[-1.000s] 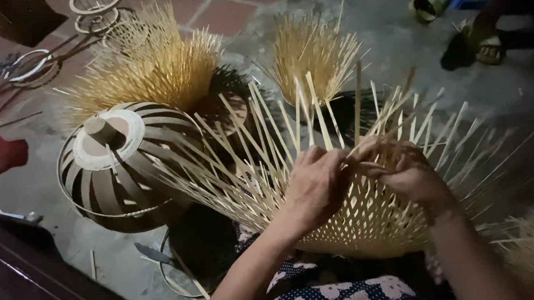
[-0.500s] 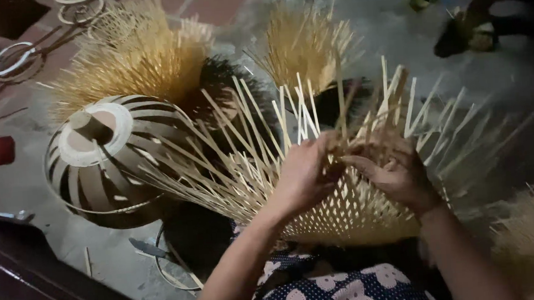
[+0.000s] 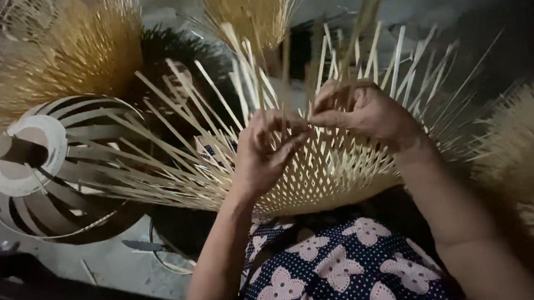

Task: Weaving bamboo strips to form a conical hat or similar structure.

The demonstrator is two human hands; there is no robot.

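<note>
Head view: one half-woven bamboo basket (image 3: 318,178) rests on the person's lap, its finished lattice just below both hands and its loose pale strips fanning up and out around them. The left hand (image 3: 267,153) lies on the weave with its fingers curled, pinching one or two upright strips (image 3: 284,75) at the fingertips. The right hand (image 3: 364,116) sits just beside it, touching it at the fingertips, and its bent fingers grip strips at the same spot; how many it holds cannot be told, since the fingers cover them.

To the left of the left hand lies one rounded frame of wide bamboo bands (image 3: 46,176) with a flat pale ring on its end, partly under the basket's spreading strips. Beyond the hands stand two bristly bundles of thin bamboo splints, one (image 3: 76,56) up and to the left, one (image 3: 252,9) straight above the left hand. A third mass of fine splints (image 3: 527,165) sits to the right of the right forearm. Below the hands shows dark cloth with pink flowers (image 3: 336,269).
</note>
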